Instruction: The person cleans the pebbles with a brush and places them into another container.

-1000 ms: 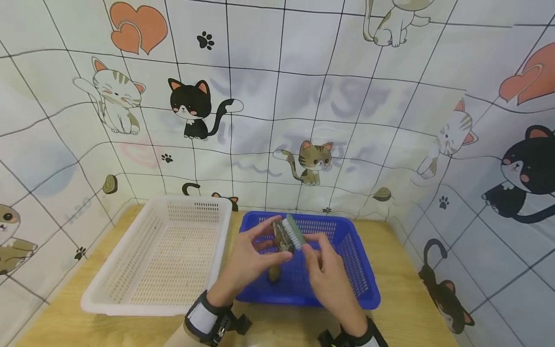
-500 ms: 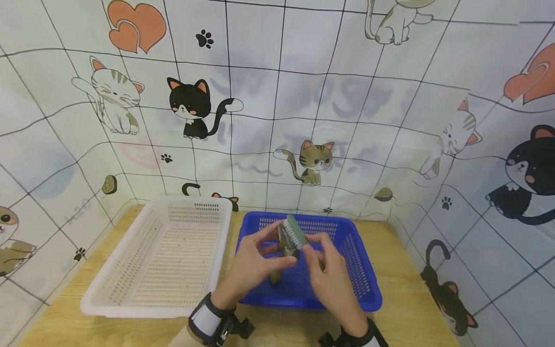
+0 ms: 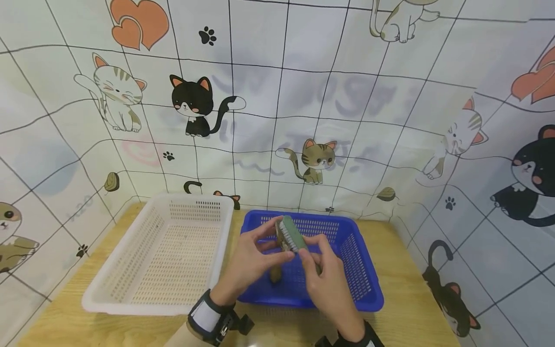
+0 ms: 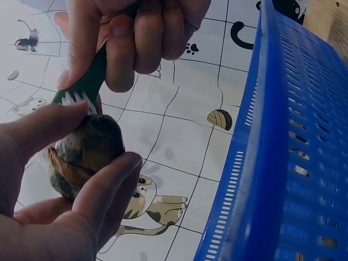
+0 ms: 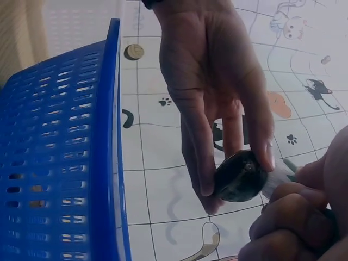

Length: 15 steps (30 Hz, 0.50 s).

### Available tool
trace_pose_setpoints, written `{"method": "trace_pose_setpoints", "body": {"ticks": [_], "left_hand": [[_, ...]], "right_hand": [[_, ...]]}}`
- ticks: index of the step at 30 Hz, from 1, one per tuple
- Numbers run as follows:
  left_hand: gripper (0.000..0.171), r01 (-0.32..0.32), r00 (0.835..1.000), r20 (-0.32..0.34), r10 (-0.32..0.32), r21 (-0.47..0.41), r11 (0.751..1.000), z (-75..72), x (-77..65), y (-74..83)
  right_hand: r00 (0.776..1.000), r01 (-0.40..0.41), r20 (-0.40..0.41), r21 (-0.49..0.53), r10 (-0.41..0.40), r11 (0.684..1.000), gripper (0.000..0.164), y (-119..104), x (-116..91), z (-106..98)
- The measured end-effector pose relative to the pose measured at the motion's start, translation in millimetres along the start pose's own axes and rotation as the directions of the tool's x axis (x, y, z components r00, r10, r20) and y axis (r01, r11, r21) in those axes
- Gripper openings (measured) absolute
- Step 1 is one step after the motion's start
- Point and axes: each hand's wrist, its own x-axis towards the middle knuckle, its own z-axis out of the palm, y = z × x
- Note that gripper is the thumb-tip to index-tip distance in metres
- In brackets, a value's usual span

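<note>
Over the blue basket point(image 3: 303, 302), my left hand point(image 3: 253, 258) holds a dark, rounded, greenish-brown object that looks like a shell point(image 4: 89, 147). Thumb and fingers pinch it from opposite sides, and a brown patch marks its surface. My right hand point(image 3: 331, 282) grips a green scrubbing brush point(image 3: 293, 233) by the handle. White bristles point(image 4: 79, 103) lie against the shell beside my left fingertips. In the right wrist view the shell point(image 5: 241, 176) shows dark and glossy, with the brush partly hidden behind my right fingers. A small brownish lump point(image 3: 275, 274) lies in the basket below.
A white perforated basket point(image 3: 93, 299) stands left of the blue one on the wooden table point(image 3: 403, 284). Behind and to both sides rises a wall covering point(image 3: 260, 96) printed with cats and grid lines.
The brush has shifted slightly against the shell, its green back now turned more to the head view. Both hands keep their grip above the basket. The head view has moved a little.
</note>
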Motion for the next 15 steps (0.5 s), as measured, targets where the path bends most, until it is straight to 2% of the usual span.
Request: {"method": "trace_pose_setpoints", "body": {"ticks": [4, 7, 10, 15], "left_hand": [[0.079, -0.005, 0.999, 0.033, 0.004, 0.019, 1.0, 2.7, -3.4, 13.6], [0.078, -0.041, 0.998, 0.046, 0.04, 0.03, 0.999, 1.6, -1.6, 11.7], [0.077, -0.052, 0.998, 0.041, 0.053, -0.011, 0.999, -1.8, 2.3, 3.2], [0.078, -0.027, 0.999, 0.036, 0.033, -0.161, 0.987, -5.7, 4.6, -2.5]], "right_hand": [[0.999, -0.021, -0.042, -0.006, 0.021, 1.0, 0.024, 6, 2, 0], [0.999, -0.033, -0.04, -0.011, 0.033, 0.999, 0.024, 9, 4, -6], [0.999, -0.042, -0.005, -0.011, 0.042, 0.999, 0.024, 9, 6, -13], [0.998, -0.033, 0.047, 0.006, 0.033, 0.999, 0.022, 3, 5, -22]]}}
